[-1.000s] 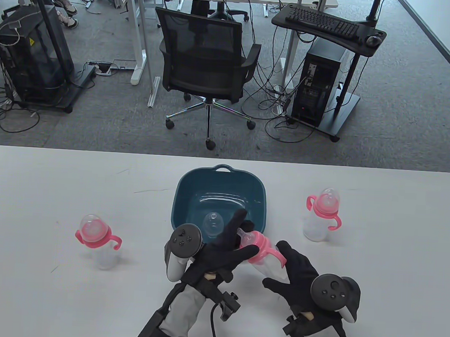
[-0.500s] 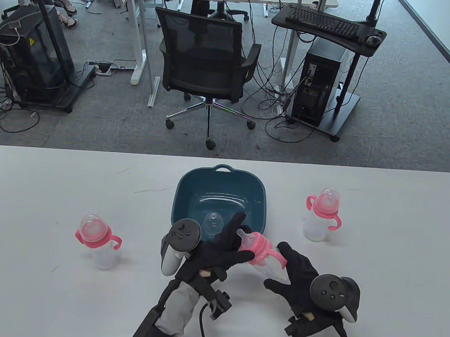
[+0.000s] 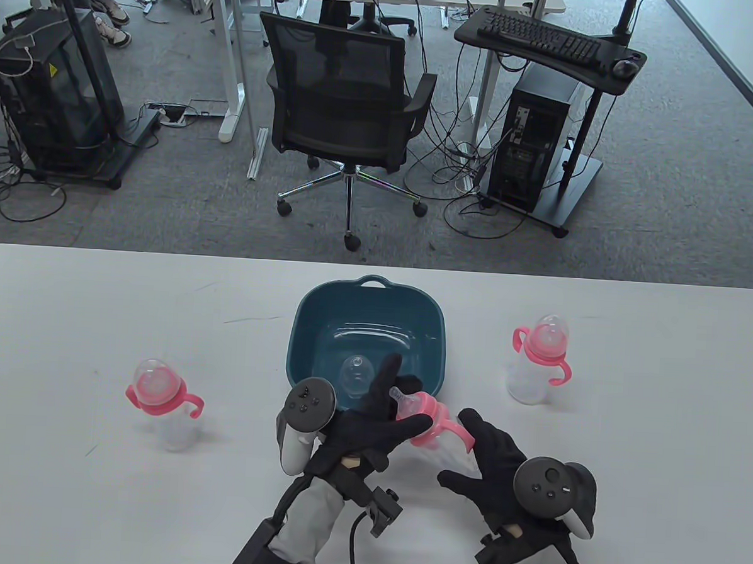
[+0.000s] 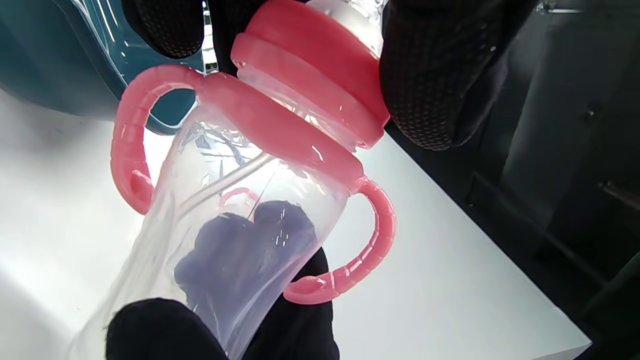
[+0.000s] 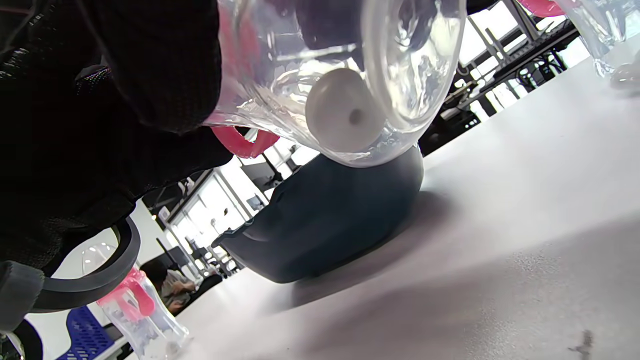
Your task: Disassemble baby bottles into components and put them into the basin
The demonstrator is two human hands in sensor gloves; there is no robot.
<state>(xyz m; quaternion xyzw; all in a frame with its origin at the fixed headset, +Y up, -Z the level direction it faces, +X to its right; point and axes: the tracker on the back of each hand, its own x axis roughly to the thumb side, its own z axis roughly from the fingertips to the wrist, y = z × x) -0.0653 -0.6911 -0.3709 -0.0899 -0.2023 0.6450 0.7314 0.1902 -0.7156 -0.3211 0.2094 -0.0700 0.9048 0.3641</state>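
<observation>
Unscrewing step: left hand point(image 3: 375, 424) pinches the collar point(image 4: 320, 85), right hand point(image 3: 490, 461) grips the bottle point(image 4: 235, 240); next, probably twist it off into the basin point(image 3: 305, 328) ahead.

Both the left hand point(image 3: 369, 430) and the right hand point(image 3: 490, 467) wear black textured gloves, grey sleeves and dark round trackers with pale grips.

Both hands point(image 3: 378, 424) point(image 3: 490, 455) curled, gripping
</observation>
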